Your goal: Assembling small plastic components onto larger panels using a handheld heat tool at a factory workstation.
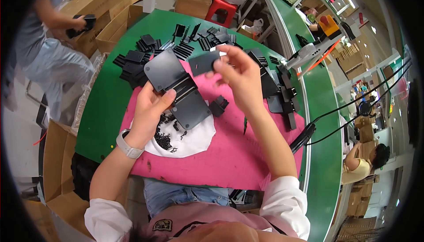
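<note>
1. Through the head camera I centre on the two-plate black piece (184, 91), held up above the front half of the bench (95, 127), its two flat plates spread to either side of a slotted middle.
2. My left hand (152, 105) grips it at that middle, thumb on top and fingers underneath; I judge this leaves both plates uncovered and steadies the piece.
3. My right hand (238, 72) pinches a smaller black plate (204, 63) near its right end, thumb against fingers, so most of its face is free. It is just beside the upper plate; whether they touch, I can't tell.
4. Below my left hand lies a white sheet (196, 142) carrying loose small black parts (163, 139). The pale ground probably makes such tiny dark bits easier to pick out.
5. A small black block (218, 106) sits just right of the sheet, within easy reach of both hands.
6. Under all this spreads a pink mat (221, 164), perhaps there to save surfaces from scratches.
7. Farther out, black parts (132, 65) are heaped and lined up along the bench's far side, seemingly sorted by kind, leaving the near middle for handwork.
8. Beyond the bench's left edge, a co-worker (57, 43) holds a dark object, well apart from my hands.
</note>
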### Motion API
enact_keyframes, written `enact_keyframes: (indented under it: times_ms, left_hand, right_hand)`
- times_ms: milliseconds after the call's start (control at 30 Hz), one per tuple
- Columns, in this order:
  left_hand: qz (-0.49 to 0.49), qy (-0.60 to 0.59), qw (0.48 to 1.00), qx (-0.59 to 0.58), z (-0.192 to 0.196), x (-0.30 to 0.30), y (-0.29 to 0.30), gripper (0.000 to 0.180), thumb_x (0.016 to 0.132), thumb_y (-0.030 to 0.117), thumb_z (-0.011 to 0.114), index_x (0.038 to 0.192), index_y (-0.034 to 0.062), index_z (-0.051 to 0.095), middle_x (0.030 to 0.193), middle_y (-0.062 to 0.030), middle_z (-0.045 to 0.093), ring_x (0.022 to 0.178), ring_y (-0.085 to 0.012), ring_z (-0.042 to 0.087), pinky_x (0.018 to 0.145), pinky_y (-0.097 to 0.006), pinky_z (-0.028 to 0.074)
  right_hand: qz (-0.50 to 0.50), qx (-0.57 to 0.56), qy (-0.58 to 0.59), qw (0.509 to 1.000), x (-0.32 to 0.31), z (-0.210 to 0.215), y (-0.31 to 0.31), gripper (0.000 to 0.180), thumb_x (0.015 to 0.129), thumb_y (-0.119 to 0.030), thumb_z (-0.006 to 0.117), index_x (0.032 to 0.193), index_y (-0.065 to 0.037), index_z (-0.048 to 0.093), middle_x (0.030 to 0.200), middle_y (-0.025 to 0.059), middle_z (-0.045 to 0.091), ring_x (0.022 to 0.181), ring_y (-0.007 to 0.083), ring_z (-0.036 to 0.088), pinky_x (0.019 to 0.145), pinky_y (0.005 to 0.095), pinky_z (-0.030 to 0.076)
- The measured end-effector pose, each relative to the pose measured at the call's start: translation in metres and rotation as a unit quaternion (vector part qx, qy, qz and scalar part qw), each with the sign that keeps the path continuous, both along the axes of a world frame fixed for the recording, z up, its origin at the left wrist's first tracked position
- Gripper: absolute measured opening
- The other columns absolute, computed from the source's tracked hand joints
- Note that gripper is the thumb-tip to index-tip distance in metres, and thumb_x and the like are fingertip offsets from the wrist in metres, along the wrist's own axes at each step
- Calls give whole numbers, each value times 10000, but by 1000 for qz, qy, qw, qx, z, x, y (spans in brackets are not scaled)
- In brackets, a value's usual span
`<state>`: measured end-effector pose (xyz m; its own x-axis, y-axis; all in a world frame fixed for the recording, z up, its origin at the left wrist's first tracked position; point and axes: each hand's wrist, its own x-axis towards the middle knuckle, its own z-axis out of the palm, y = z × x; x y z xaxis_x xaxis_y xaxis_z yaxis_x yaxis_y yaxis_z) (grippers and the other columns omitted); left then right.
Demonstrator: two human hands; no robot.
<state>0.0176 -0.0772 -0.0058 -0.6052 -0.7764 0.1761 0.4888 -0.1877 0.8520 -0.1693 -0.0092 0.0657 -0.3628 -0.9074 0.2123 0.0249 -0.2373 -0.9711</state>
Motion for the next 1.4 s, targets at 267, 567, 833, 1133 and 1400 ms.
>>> enact_keyframes:
  times_ms: [267,567,833,1133,1400]
  left_hand:
    - [-66,-2,994,-85,-10,-8,13,477,859,117,666,1245,-23,423,1176,-85,534,1087,-157,521,953,-310,418]
    - [-68,-23,995,-67,-12,-7,12,506,849,130,682,1254,-22,418,1185,-96,535,1087,-166,531,946,-307,427]
    - [-73,-23,995,-69,-9,-5,13,508,842,126,689,1248,-21,422,1164,-98,539,1070,-159,536,924,-304,443]
    - [-84,-42,991,-99,-10,0,17,441,848,77,655,1224,-25,447,1132,-87,556,1050,-144,542,904,-296,449]
    - [-35,-138,933,-331,7,15,11,286,896,135,587,1145,1,546,968,-94,619,908,-156,601,766,-285,471]
  right_hand:
    - [-24,51,-1,998,19,-36,44,201,859,-21,618,1043,51,580,800,22,597,607,76,586,525,202,474]
    - [27,92,-87,992,11,-39,46,143,837,-63,664,954,-15,598,742,19,597,583,70,551,523,197,435]
    - [-27,64,74,995,20,-41,45,139,816,-12,649,931,38,589,743,18,597,610,52,555,541,200,469]
    - [-123,44,398,908,30,-27,53,422,690,-84,741,1045,53,558,734,66,545,618,135,560,569,276,460]
    - [86,257,16,962,-2,-18,119,473,820,-179,679,1206,43,520,811,-1,610,643,61,549,509,200,433]
